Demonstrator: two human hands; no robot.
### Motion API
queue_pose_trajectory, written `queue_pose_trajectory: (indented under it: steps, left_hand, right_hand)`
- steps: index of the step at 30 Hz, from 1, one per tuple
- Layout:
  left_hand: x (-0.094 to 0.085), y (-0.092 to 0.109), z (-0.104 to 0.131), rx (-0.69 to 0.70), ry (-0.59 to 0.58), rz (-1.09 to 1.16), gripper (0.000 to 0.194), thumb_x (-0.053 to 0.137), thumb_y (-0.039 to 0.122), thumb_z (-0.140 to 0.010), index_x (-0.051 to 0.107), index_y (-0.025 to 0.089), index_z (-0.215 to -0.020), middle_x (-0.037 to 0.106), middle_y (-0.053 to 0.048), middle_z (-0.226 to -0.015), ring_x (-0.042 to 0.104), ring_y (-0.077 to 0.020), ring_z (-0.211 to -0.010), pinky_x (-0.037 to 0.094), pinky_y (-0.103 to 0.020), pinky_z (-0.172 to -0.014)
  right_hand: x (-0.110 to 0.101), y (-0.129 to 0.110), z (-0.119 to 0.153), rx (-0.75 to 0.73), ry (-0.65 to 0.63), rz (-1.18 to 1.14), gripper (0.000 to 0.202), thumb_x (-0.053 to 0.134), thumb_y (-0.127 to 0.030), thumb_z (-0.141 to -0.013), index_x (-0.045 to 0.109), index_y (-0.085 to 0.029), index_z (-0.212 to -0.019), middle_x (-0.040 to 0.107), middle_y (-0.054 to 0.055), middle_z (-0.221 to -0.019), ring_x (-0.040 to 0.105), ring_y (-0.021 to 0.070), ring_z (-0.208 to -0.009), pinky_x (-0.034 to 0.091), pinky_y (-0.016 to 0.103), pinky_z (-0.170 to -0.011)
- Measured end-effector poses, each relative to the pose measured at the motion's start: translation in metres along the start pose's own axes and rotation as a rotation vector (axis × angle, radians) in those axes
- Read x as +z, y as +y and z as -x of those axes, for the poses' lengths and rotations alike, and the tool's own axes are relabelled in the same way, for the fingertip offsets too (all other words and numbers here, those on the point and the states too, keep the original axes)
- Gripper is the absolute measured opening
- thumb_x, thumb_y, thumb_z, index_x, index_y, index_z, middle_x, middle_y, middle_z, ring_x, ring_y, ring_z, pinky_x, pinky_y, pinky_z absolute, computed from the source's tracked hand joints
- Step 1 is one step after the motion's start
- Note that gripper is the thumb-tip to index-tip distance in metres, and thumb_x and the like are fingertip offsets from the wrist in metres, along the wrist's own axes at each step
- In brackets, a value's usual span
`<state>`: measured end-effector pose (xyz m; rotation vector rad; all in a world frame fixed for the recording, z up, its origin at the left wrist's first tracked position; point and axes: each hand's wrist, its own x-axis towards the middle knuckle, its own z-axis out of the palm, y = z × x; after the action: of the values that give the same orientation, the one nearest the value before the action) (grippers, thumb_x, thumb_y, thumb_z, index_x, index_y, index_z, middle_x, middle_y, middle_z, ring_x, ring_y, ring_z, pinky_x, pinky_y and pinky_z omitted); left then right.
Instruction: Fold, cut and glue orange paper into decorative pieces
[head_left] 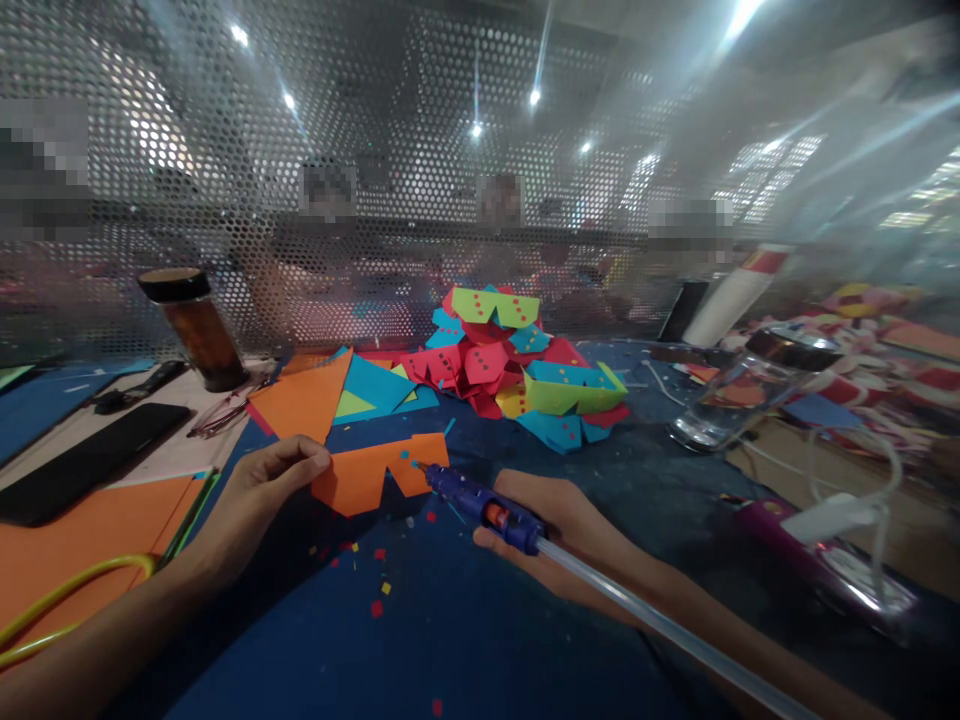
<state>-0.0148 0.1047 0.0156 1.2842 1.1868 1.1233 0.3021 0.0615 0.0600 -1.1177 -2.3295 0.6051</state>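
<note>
Orange paper eye-mask with a notched lower edge (352, 482), lying about midway across the dark blue tabletop (300, 640). Its left end is pinched by the left hand (274, 478), thumb and fingers closed on the paper. The dark blue plastic glue gun (469, 497) is gripped in the right hand (540, 508), its nozzle beside small blue paper squares (405, 455) on the mask's right half; whether the paper is touched cannot be told. For neat work, the mask should be held flat, the glue limited to small dots, and the fingertips kept clear of the nozzle. The long clear glue stick (630, 592) projects rearward above the right forearm and could hamper turning. Loose red paper squares (377, 608), scattered toward the near edge, might be caught by stray glue. Toward the far edge, a heap of multicoloured paper masks (486, 365) limits forward reach. The left side is occupied by a black rectangular phone (94, 465) and a brown-filled jar with a black lid (202, 340); toward the right edge, a clear jar with a silvery lid (724, 400) is seen tilted.
</note>
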Motion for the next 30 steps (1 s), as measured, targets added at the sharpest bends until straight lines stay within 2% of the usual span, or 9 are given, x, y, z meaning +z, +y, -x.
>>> queue_pose_trajectory:
  steps: [16, 30]
  left_hand:
    - [-0.0014, -0.0021, -0.0007, -0.023, -0.012, 0.023, 0.026, 0.075, 0.045, -0.079, 0.067, 0.021, -0.077, 0.055, 0.003, -0.074, 0.051, -0.0113, -0.063, 0.041, -0.020, -0.055]
    - [-0.0019, -0.0034, -0.0009, 0.003, -0.001, -0.011, 0.029, 0.074, 0.047, -0.079, 0.066, 0.020, -0.075, 0.055, 0.003, -0.072, 0.050, -0.0115, -0.064, 0.042, -0.019, -0.057]
  right_hand:
    - [0.0002, -0.0004, 0.0001, 0.018, -0.019, 0.012, 0.023, 0.060, -0.035, -0.092, 0.052, -0.019, -0.078, 0.052, -0.003, -0.074, 0.044, 0.0089, -0.061, 0.032, 0.022, -0.055]
    - [0.0039, 0.0022, 0.0017, -0.008, 0.026, 0.025, 0.026, 0.063, -0.035, -0.091, 0.050, -0.019, -0.074, 0.048, -0.005, -0.070, 0.039, 0.0075, -0.056, 0.029, 0.021, -0.052]
